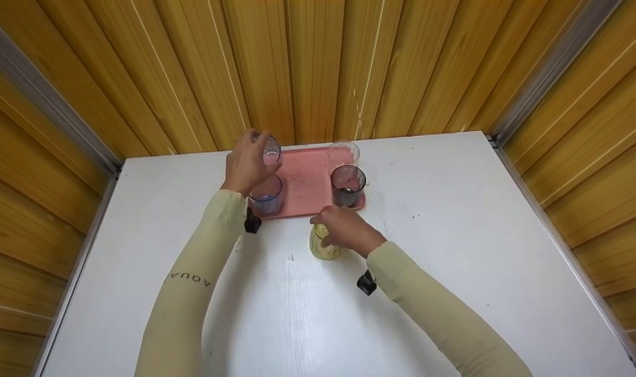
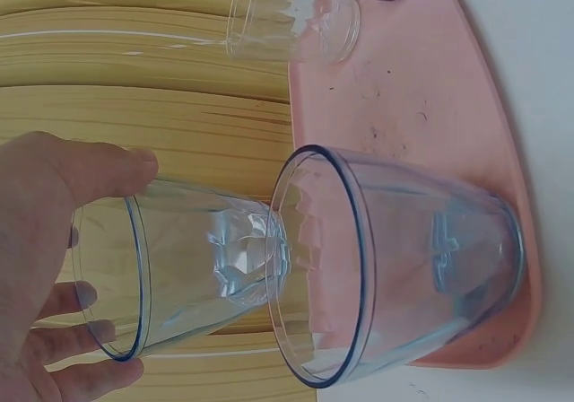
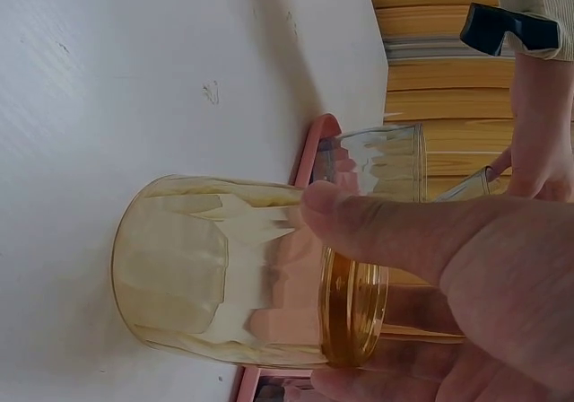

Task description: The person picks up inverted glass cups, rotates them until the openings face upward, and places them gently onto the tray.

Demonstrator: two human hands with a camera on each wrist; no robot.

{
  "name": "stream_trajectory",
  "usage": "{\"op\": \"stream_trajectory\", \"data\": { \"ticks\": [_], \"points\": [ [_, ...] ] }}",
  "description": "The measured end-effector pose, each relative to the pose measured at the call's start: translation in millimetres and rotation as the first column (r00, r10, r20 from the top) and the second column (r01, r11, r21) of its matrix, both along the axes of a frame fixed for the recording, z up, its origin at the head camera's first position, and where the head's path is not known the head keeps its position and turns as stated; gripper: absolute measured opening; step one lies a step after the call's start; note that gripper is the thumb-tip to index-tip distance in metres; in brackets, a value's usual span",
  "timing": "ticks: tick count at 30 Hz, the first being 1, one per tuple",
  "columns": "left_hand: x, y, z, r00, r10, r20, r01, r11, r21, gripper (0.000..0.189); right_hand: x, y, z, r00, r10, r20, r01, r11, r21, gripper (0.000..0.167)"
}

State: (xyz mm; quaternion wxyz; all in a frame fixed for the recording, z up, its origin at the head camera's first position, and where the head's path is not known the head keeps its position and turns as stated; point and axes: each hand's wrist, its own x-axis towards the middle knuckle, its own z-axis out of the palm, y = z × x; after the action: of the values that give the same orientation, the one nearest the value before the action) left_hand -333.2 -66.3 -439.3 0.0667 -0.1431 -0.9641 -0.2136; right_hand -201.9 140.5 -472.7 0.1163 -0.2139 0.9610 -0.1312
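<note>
At the far left corner of a pink tray (image 1: 307, 183), my left hand (image 1: 247, 165) grips a clear blue-rimmed glass (image 2: 184, 267) near its rim, thumb on one side and fingers on the other. That glass is upright; whether its base touches the tray I cannot tell. Just nearer stands a second blue-tinted glass (image 2: 430, 249), upright on the tray. In front of the tray, my right hand (image 1: 347, 229) holds a yellow glass (image 3: 179, 267) by its thick base. The yellow glass is upside down, its wide mouth toward the table; contact there is unclear.
A dark grey glass (image 1: 348, 187) stands at the tray's near right, with a colourless glass (image 1: 344, 153) behind it. The white table (image 1: 454, 235) is bounded by yellow wood-patterned walls (image 1: 318, 68) at the back and both sides.
</note>
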Motion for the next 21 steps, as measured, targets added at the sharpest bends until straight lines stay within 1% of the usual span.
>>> {"op": "stream_trajectory", "data": {
  "ticks": [5,10,14,21],
  "points": [
    [-2.9,1.9,-1.2,1.0,-0.01,0.007,0.01,1.0,-0.009,0.068,0.6,1,0.7,1.0,-0.012,0.007,0.012,1.0,-0.005,0.054],
    [-6.5,2.0,-2.5,1.0,-0.01,-0.001,0.01,1.0,-0.027,0.069,1.8,2,1.5,1.0,0.001,-0.009,-0.001,1.0,-0.009,0.054],
    [-9.6,1.1,-3.5,1.0,-0.005,0.001,0.005,1.0,-0.023,0.07,2.1,1,1.4,1.0,0.009,-0.018,-0.009,1.0,-0.009,0.054],
    [-14.2,-0.5,-8.3,1.0,-0.007,0.018,0.007,1.0,-0.017,0.067,2.5,0,1.3,1.0,-0.013,0.001,0.013,1.0,-0.005,0.055]
  ]
}}
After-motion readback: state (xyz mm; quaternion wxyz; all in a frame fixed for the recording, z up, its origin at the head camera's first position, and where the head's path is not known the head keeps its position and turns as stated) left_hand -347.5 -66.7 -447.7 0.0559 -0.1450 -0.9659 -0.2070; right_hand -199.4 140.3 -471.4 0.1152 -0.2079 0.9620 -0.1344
